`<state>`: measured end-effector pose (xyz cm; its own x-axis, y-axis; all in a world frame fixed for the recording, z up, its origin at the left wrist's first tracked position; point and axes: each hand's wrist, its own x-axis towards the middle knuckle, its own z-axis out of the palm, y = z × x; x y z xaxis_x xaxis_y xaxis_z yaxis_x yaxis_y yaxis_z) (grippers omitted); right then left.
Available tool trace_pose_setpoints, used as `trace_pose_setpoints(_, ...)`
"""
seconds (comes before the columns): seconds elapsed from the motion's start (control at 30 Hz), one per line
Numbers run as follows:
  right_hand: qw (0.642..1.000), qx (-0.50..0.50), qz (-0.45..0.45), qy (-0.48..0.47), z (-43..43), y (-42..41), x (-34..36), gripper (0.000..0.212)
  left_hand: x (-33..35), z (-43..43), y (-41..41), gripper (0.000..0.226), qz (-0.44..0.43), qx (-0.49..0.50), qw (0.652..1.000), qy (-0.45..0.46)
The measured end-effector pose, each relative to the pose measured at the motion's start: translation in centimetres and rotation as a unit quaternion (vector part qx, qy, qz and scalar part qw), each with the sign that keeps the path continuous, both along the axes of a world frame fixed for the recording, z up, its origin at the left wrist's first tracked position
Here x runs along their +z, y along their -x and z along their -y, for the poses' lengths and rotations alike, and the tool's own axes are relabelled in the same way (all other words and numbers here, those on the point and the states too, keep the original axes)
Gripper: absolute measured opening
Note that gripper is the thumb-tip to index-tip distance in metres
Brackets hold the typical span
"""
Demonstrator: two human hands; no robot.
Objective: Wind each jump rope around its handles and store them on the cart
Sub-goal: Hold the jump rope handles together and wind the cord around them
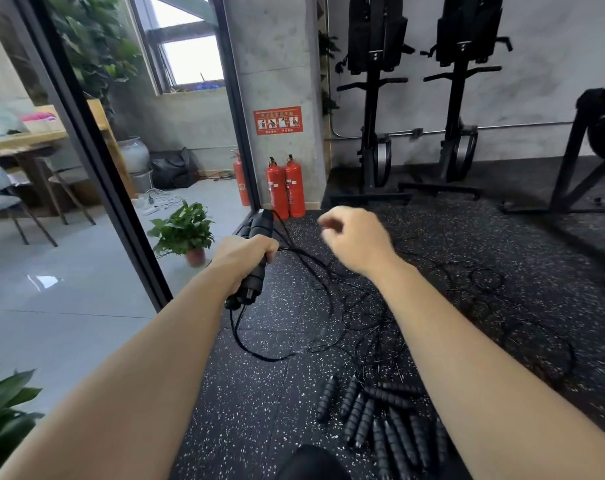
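My left hand (245,254) grips a pair of black jump rope handles (258,233) held together and upright above the floor. A thin black rope (315,271) runs from the handles down to the floor. My right hand (354,239) hovers to the right of the handles with its fingers curled; it is blurred and I cannot tell whether it pinches the rope. Several more black ribbed handles (380,414) lie in a pile on the speckled floor near my feet, with their ropes (380,323) tangled above them. No cart is in view.
Two red fire extinguishers (285,188) stand against a concrete pillar ahead. Black gym machines (377,98) line the back wall on the right. A glass partition frame (97,157) runs on the left, with a potted plant (185,230) behind it.
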<state>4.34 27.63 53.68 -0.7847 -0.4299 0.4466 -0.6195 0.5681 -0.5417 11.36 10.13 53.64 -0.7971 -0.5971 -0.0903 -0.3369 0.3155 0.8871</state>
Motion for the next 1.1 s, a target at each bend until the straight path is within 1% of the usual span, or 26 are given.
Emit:
trace_pose_setpoints(0.07,0.993,0.095,0.066,-0.016,1.9,-0.8,-0.7,0.041,0.0,-0.7,0.1,0.011,-0.001,-0.01,1.0,0.003)
trace_pose_setpoints(0.1,0.988,0.123,0.095,-0.021,2.8,-1.0,-1.2,0.042,0.1,-1.0,0.2,0.011,-0.001,-0.015,1.0,0.001)
trace_pose_setpoints(0.17,0.984,0.135,0.11,-0.032,3.8,-0.9,-1.9,0.027,0.2,-1.5,0.3,0.01,0.003,-0.028,1.0,-0.005)
trace_pose_setpoints(0.2,0.987,0.123,0.097,-0.045,4.0,-0.7,-2.1,0.018,0.2,-1.6,0.3,0.009,0.008,-0.037,0.999,-0.006)
trace_pose_setpoints(0.23,0.989,0.109,0.086,-0.055,4.2,-0.3,-2.2,0.014,0.2,-1.7,0.3,0.008,0.014,-0.047,0.999,-0.006)
trace_pose_setpoints(0.3,0.991,0.09,0.07,-0.065,4.3,0.5,-2.4,0.02,0.1,-1.7,0.4,0.009,0.019,-0.062,0.998,-0.011)
trace_pose_setpoints(0.4,0.993,0.062,0.042,-0.092,4.4,1.9,-3.1,0.02,0.2,-0.8,1.0,0.012,0.022,-0.06,0.998,-0.016)
trace_pose_setpoints(0.43,0.993,0.054,0.04,-0.094,4.3,2.6,-3.5,0.021,0.2,-0.2,1.3,0.017,0.027,-0.057,0.998,-0.006)
trace_pose_setpoints(0.5,0.993,0.042,0.048,-0.099,3.8,4.2,-4.4,0.022,0.4,1.2,1.9,0.032,0.042,-0.054,0.997,0.023)
trace_pose_setpoints(0.53,0.992,0.033,0.05,-0.108,3.7,5.0,-4.9,0.023,0.5,1.9,2.3,0.034,0.049,-0.053,0.997,0.042)
trace_pose_setpoints(0.6,0.988,0.013,0.052,-0.142,3.6,6.5,-5.8,0.025,0.6,2.8,3.1,0.031,0.069,-0.059,0.992,0.086)
trace_pose_setpoints(0.7,0.973,-0.024,0.044,-0.225,3.6,8.4,-7.0,0.028,0.9,3.3,4.2,0.025,0.108,-0.089,0.979,0.147)
trace_pose_setpoints(0.77,0.963,-0.054,0.041,-0.26,3.6,9.4,-7.6,0.033,0.9,3.6,4.8,0.031,0.132,-0.117,0.967,0.182)
trace_pose_setpoints(0.8,0.962,-0.064,0.043,-0.262,3.7,9.8,-7.9,0.035,0.8,3.6,5.0,0.036,0.143,-0.13,0.96,0.204)
trace_pose_setpoints(0.87,0.968,-0.067,0.046,-0.237,4.0,10.3,-8.4,0.034,0.6,3.6,5.1,0.049,0.165,-0.157,0.939,0.257)
trace_pose_setpoints(0.93,0.979,-0.063,0.039,-0.188,4.4,10.3,-8.7,0.031,0.1,3.6,5.0,0.059,0.19,-0.184,0.915,0.304)
trace_pose_setpoints(1.03,0.993,-0.059,0.045,-0.087,4.6,9.4,-8.5,0.03,-0.8,3.0,4.0,0.069,0.211,-0.211,0.896,0.33)
trace_pose_setpoints(1.1,0.996,-0.044,0.072,-0.011,4.6,8.3,-8.1,0.03,-1.5,2.3,3.3,0.071,0.217,-0.225,0.886,0.342)
